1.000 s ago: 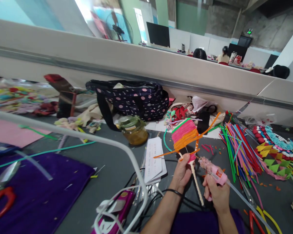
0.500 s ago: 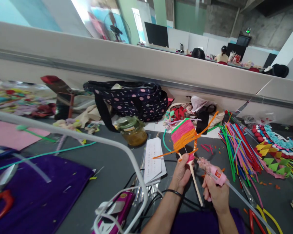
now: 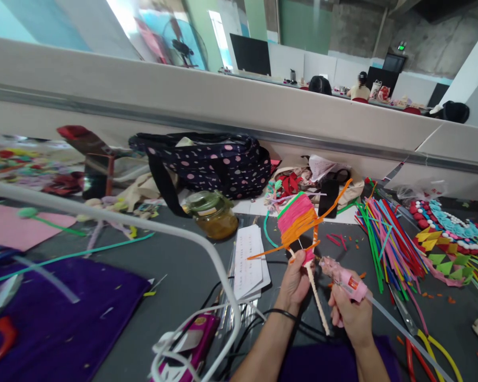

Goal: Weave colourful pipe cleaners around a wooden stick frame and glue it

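Observation:
Pinched in my left hand (image 3: 297, 281) is a small fan-shaped craft piece (image 3: 298, 218), its panel wrapped in green, pink and orange strands, with a pale wrapped handle (image 3: 317, 300) slanting down. Loose orange ends stick out on both sides of the panel. My right hand (image 3: 352, 310) is closed around a pink glue gun (image 3: 351, 283), whose nozzle points left at the base of the panel, close to my left fingertips. A long translucent glue stick (image 3: 406, 331) runs out of the gun's back. Whether the nozzle touches the piece cannot be made out.
Colored pipe cleaners (image 3: 382, 239) and scissors (image 3: 426, 339) lie at the right. White cards (image 3: 249, 262), a glass jar (image 3: 211, 215) and a dotted bag (image 3: 223, 164) stand left of the hands. A white tube frame (image 3: 199, 236) crosses the left foreground, with cables below. A person sits far behind.
The whole view has shifted slightly. Both hands keep their grips, and the glue gun's nozzle has moved slightly closer to the craft piece.

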{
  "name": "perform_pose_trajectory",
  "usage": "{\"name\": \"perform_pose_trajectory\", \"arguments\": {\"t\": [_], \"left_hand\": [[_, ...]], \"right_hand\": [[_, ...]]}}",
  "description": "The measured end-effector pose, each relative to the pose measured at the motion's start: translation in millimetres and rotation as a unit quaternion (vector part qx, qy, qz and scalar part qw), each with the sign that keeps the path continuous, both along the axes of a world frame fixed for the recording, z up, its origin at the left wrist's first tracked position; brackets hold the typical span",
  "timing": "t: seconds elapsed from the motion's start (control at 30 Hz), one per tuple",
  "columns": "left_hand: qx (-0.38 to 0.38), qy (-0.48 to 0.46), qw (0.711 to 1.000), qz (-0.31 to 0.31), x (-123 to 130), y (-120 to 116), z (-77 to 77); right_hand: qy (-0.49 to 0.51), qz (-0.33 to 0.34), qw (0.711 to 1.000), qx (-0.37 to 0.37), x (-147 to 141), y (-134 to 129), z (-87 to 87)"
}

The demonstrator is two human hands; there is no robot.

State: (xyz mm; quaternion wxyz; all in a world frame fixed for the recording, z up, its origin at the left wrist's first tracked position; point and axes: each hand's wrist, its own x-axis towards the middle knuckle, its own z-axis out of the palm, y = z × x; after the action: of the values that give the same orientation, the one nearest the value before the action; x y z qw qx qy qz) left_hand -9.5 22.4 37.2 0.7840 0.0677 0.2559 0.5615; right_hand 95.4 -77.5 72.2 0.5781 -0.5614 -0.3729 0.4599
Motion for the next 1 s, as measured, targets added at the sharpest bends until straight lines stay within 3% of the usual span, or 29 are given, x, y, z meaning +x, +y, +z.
{"name": "perform_pose_trajectory", "arguments": {"t": [1.0], "left_hand": [[-0.018, -0.046, 0.999, -0.001, -1.3, 0.9, 1.2]], "right_hand": [[-0.005, 0.017, 1.0, -0.003, -0.2, 0.3, 1.1]]}}
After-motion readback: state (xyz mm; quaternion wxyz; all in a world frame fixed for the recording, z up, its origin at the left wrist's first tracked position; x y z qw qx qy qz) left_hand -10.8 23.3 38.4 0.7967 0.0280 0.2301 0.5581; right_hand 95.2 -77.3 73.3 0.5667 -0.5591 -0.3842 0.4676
